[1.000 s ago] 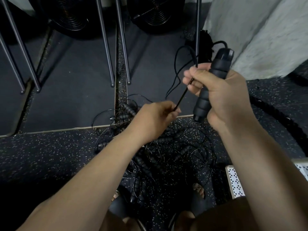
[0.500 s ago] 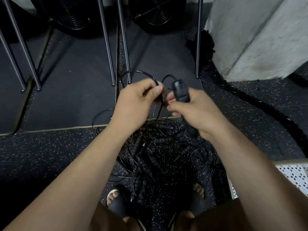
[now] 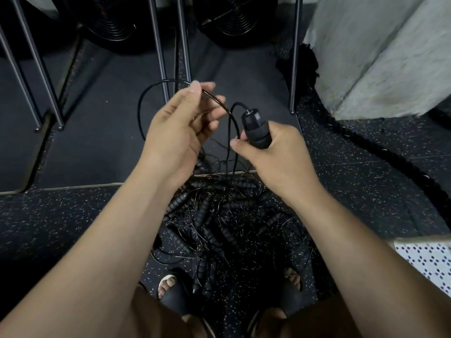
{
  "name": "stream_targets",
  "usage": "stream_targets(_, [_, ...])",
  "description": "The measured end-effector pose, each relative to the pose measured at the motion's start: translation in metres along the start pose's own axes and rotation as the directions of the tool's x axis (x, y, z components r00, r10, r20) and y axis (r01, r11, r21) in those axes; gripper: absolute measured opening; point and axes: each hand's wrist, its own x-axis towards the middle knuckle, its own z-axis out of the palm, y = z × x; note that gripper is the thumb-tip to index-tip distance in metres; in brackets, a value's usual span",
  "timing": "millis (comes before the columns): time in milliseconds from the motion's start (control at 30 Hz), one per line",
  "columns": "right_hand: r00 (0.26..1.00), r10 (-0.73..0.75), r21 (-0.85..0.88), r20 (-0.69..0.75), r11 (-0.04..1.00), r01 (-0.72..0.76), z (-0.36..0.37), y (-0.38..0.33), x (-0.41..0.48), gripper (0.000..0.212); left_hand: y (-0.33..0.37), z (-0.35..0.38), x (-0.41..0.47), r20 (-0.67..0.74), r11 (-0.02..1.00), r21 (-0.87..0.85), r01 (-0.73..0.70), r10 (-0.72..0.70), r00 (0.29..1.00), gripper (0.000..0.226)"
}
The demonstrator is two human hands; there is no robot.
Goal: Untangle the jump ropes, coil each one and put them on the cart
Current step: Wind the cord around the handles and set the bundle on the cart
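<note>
A tangle of black jump ropes (image 3: 219, 223) with ribbed foam handles lies on the speckled floor between my feet. My right hand (image 3: 275, 152) grips one black handle (image 3: 256, 128) upright above the pile. Its thin cord (image 3: 156, 93) arcs out of the handle top, loops left and hangs down into the tangle. My left hand (image 3: 180, 125) pinches that cord between thumb and fingertips, just left of the handle. A corner of the white perforated cart (image 3: 424, 262) shows at the right edge.
Several slanted metal rack legs (image 3: 161, 57) stand on dark mats ahead, with black fans (image 3: 229, 18) behind them. A thick black battle rope (image 3: 361, 142) runs along the floor by the grey concrete wall (image 3: 380, 54) on the right. My sandalled feet (image 3: 175, 289) flank the pile.
My right hand lowered the handle from high on the right to the middle. My left hand rose from the pile and drew the cord into a wider loop to the left.
</note>
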Motion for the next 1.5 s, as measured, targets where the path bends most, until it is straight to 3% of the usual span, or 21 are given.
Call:
stream_targets(100, [0.999, 0.028, 0.228, -0.019, 0.974, -0.023, -0.007, -0.006, 0.0, 0.016, -0.002, 0.003, -0.001, 0.008, 0.987, 0.134, 0.086, -0.088, 0.996, 0.033])
stream_targets(200, [0.999, 0.025, 0.468, -0.035, 0.884, -0.006, -0.019, -0.016, 0.0, 0.011, -0.014, 0.006, -0.005, 0.118, 0.904, 0.403, 0.145, -0.208, 0.971, 0.033])
stream_targets(333, [0.999, 0.031, 0.59, -0.042, 0.808, -0.001, -0.035, -0.021, 0.001, 0.011, -0.036, 0.009, -0.013, 0.338, 0.768, 0.64, 0.016, -0.301, 0.892, 0.021])
stream_targets(467, [0.998, 0.059, 0.671, -0.038, 0.741, -0.019, -0.048, -0.018, 0.004, 0.011, -0.048, 0.013, -0.021, 0.419, 0.654, 0.753, -0.076, -0.387, 0.821, 0.014])
stream_targets(600, [0.996, 0.082, 0.711, -0.02, 0.702, -0.043, -0.052, -0.014, 0.008, 0.011, -0.048, 0.016, -0.023, 0.418, 0.534, 0.82, -0.206, -0.312, 0.853, 0.013])
stream_targets(700, [0.991, 0.13, 0.646, 0.027, 0.754, -0.117, -0.051, -0.01, 0.012, 0.011, -0.042, 0.016, -0.022, 0.423, 0.559, 0.791, -0.247, -0.21, 0.881, 0.01])
stream_targets(800, [0.978, 0.17, 0.442, 0.12, 0.873, -0.206, -0.043, -0.001, 0.012, 0.015, -0.036, 0.013, -0.017, 0.377, 0.576, 0.769, -0.278, -0.058, 0.925, 0.004])
stream_targets(933, [0.937, 0.205, 0.224, 0.282, 0.936, -0.272, -0.035, 0.003, 0.007, 0.016, -0.03, 0.007, -0.013, 0.298, 0.712, 0.656, -0.25, 0.06, 0.953, 0.009])
stream_targets(1033, [0.913, 0.194, 0.074, 0.358, 0.969, -0.235, -0.03, 0.003, 0.004, 0.009, -0.026, 0.005, -0.013, 0.215, 0.819, 0.539, -0.198, 0.093, 0.972, 0.015])
stream_targets(1133, [0.945, 0.128, -0.053, 0.302, 0.992, -0.118, -0.023, 0.008, 0.004, 0.011, -0.024, 0.004, -0.011, 0.145, 0.889, 0.43, -0.155, 0.102, 0.984, 0.014])
stream_targets(1367, [0.984, 0.039, 0.088, 0.176, 0.995, -0.055, -0.025, 0.003, 0.002, 0.015, -0.013, 0.009, -0.011, 0.012, 0.959, 0.273, 0.075, -0.082, 0.997, 0.018])
stream_targets(1500, [0.997, 0.007, 0.266, 0.076, 0.964, -0.027, -0.029, 0.0, 0.005, 0.015, -0.018, 0.008, -0.013, 0.135, 0.833, 0.536, 0.134, -0.242, 0.961, 0.032])
